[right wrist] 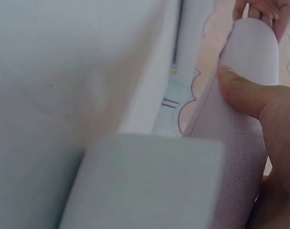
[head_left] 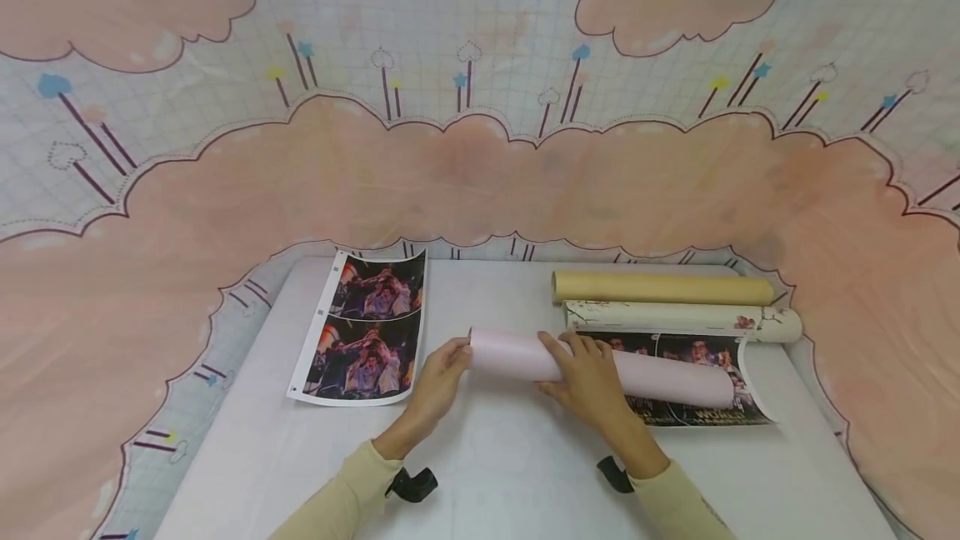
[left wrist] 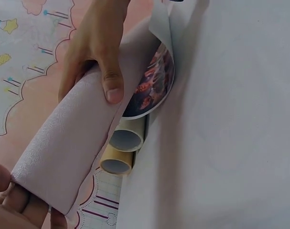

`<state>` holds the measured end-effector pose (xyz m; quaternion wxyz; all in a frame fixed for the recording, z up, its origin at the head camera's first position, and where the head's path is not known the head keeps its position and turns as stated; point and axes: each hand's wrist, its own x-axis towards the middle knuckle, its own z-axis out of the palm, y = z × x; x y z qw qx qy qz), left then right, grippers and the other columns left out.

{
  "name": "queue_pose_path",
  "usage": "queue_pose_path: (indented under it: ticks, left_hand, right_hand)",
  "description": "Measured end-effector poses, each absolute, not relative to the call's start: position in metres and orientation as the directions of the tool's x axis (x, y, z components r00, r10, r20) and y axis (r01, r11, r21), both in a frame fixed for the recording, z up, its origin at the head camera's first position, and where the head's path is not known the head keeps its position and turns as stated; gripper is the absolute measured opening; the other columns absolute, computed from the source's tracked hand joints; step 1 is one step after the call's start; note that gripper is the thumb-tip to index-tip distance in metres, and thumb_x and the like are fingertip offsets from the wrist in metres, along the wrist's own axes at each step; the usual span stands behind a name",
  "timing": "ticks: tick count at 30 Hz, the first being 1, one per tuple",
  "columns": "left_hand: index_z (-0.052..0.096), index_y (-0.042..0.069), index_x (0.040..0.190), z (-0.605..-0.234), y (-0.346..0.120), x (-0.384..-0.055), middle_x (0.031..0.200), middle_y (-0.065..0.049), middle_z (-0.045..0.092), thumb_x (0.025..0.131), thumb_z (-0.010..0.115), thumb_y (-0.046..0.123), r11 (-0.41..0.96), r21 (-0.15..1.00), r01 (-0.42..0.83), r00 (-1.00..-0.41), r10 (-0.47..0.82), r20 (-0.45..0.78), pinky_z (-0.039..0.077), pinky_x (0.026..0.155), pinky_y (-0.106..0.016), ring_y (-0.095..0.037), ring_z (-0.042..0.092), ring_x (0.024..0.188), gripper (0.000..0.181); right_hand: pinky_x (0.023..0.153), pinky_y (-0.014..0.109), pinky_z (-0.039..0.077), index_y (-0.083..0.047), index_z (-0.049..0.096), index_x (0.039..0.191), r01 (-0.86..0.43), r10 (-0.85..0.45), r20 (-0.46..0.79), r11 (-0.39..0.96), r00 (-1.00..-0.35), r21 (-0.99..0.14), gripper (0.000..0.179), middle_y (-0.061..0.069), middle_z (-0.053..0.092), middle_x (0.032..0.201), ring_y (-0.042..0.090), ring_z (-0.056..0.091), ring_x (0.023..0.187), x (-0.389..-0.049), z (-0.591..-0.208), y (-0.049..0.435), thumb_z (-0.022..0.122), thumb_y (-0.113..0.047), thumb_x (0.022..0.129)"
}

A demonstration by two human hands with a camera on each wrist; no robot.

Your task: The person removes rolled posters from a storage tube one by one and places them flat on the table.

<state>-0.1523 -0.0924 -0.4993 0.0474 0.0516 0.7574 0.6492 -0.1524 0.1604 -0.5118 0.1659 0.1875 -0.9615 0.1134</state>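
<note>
A pale pink roll of embossed paper (head_left: 663,377) is held level above the white table, sloping slightly down to the right. At its left end my left hand (head_left: 437,382) pinches the rim; in the left wrist view some fingers (left wrist: 27,205) reach into the roll's open end. My right hand (head_left: 592,382) grips the roll near its middle, the thumb on the near side and the other fingers over the top. Beneath the roll's right part lies a dark printed poster (head_left: 675,419), partly hidden by it, its right edge curling up.
Behind the poster lie a cream roll with a floral print (head_left: 660,317) and a yellow-tan roll (head_left: 660,287), side by side. A white-bordered photo sheet (head_left: 367,332) lies at the table's left. A patterned cloth (head_left: 525,190) hangs behind the white table (head_left: 510,473).
</note>
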Motion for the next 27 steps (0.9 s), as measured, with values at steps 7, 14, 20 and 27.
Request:
queue_pose_path:
  ticks: [7,14,20,27]
  left_hand:
    - [0.057,-0.005,0.127,-0.501,-0.093,-0.152,0.117,-0.024,0.068,0.103,0.048,0.016,0.128,0.992,0.011,-0.991,0.133,-0.006,0.04,0.108,-0.056,-0.028,0.061,0.113,0.033]
    - [0.061,-0.002,0.123,-0.502,-0.093,-0.151,0.114,-0.022,0.071,0.1,0.056,0.017,0.09,0.995,-0.032,-0.994,0.098,-0.041,0.042,0.106,-0.049,-0.023,0.063,0.111,0.03]
    - [0.064,0.0,0.119,-0.502,-0.095,-0.153,0.109,-0.019,0.073,0.099,0.057,0.02,0.102,0.994,-0.037,-0.997,0.071,-0.044,0.043,0.09,-0.03,-0.012,0.063,0.097,0.028]
    - [0.064,-0.001,0.117,-0.5,-0.099,-0.154,0.11,-0.02,0.073,0.101,0.056,0.021,0.13,0.991,-0.014,-0.999,0.033,-0.018,0.044,0.086,-0.029,-0.014,0.065,0.098,0.029]
  right_hand:
    - [0.097,0.058,0.042,-0.028,0.051,0.142,-0.392,-0.32,0.341,0.905,-0.884,-0.168,0.078,0.01,0.06,0.125,0.035,0.057,0.116,-0.153,-0.511,0.158,0.083,-0.049,0.073]
    - [0.096,0.058,0.042,-0.028,0.051,0.141,-0.399,-0.333,0.34,0.905,-0.879,-0.145,0.08,0.012,0.06,0.125,0.037,0.058,0.115,-0.153,-0.511,0.161,0.083,-0.049,0.072]
    - [0.098,0.059,0.042,-0.03,0.05,0.142,-0.405,-0.341,0.348,0.905,-0.873,-0.128,0.079,0.011,0.06,0.125,0.036,0.058,0.115,-0.154,-0.507,0.163,0.083,-0.05,0.072]
    - [0.096,0.057,0.042,-0.029,0.051,0.141,-0.4,-0.333,0.368,0.908,-0.868,-0.122,0.079,0.012,0.061,0.124,0.035,0.057,0.117,-0.153,-0.502,0.167,0.083,-0.049,0.072]
